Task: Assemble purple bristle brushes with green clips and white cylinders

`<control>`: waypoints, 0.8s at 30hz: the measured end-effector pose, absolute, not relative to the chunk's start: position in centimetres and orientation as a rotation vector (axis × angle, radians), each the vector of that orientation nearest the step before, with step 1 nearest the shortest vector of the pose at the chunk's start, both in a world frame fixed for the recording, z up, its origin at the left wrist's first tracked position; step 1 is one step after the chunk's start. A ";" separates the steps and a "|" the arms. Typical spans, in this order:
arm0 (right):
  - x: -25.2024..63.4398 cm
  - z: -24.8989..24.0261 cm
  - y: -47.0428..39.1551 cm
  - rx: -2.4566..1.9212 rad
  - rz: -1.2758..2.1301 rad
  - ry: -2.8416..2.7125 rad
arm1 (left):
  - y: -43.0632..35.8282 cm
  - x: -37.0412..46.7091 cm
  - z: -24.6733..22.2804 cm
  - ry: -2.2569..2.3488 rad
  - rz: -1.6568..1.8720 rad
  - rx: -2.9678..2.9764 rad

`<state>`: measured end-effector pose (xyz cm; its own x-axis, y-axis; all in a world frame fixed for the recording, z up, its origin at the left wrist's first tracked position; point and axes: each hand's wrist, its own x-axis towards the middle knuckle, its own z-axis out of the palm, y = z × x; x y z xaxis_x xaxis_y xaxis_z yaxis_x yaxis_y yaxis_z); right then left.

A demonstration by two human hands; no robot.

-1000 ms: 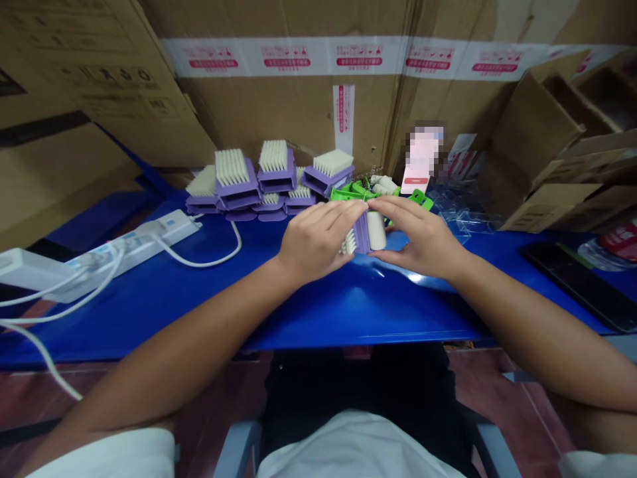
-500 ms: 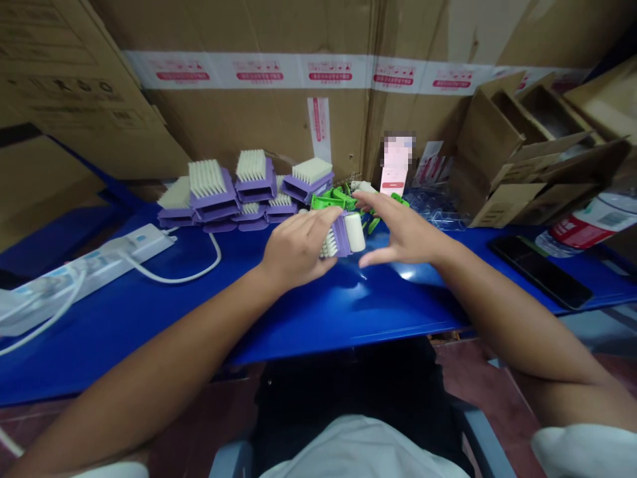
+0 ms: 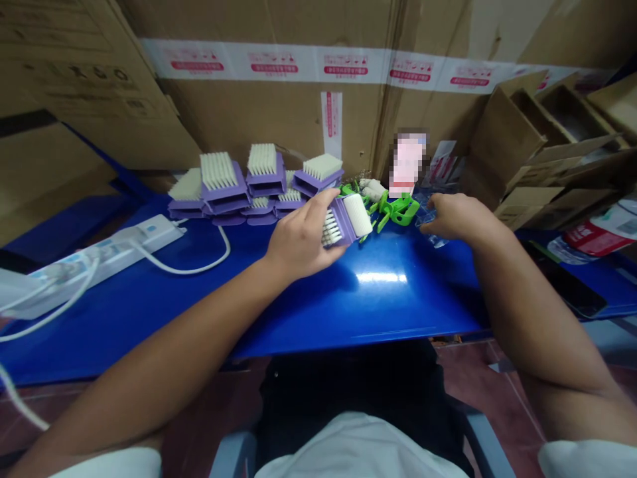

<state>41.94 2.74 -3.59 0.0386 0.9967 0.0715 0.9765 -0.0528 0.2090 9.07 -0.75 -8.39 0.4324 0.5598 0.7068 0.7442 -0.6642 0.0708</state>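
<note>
My left hand (image 3: 306, 236) is closed around a purple brush (image 3: 343, 222) with off-white bristles, held tilted above the table. A white block-shaped part (image 3: 357, 215) shows at its right end. Farther right, my right hand (image 3: 460, 216) reaches in among clear plastic pieces (image 3: 434, 240), its thumb and fingers apart. Whether it touches one of them, I cannot tell. Bright green clip-like parts (image 3: 402, 211) lie between my hands. Behind them are small whitish parts (image 3: 373, 190).
Several purple brushes (image 3: 223, 189) are piled at the back left, bristles mostly up. A white power strip (image 3: 99, 265) with cables lies left. A lit phone (image 3: 408, 166) leans on the cardboard; a dark phone (image 3: 567, 282), a bottle (image 3: 602, 229) and cardboard boxes (image 3: 527, 146) are at right.
My right hand has moved right, away from the brush and green parts, to the clear plastic pieces. My left hand still holds the brush, now turned slightly. The view has shifted a little.
</note>
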 end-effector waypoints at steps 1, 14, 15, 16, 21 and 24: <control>41.6 -3.5 2.5 2.180 0.293 2.126 | -0.7 9.1 -8.4 -1.147 -1.065 -2.432; 38.7 -5.7 3.3 2.218 -1.468 3.133 | 0.4 8.2 -8.3 -1.382 -1.088 -2.540; 38.4 -6.1 3.4 2.181 -1.723 3.099 | 0.6 8.0 -8.3 -1.360 -1.102 -2.567; 38.1 -6.3 3.5 2.143 -1.912 3.070 | 0.7 7.9 -8.3 -1.319 -1.108 -2.599; 37.2 -6.7 3.3 2.076 -2.319 3.054 | 0.1 8.3 -7.8 -1.061 -0.918 -2.715; 37.2 -6.5 3.2 2.136 -2.472 2.981 | -0.8 9.1 -7.6 -1.048 -0.653 -2.651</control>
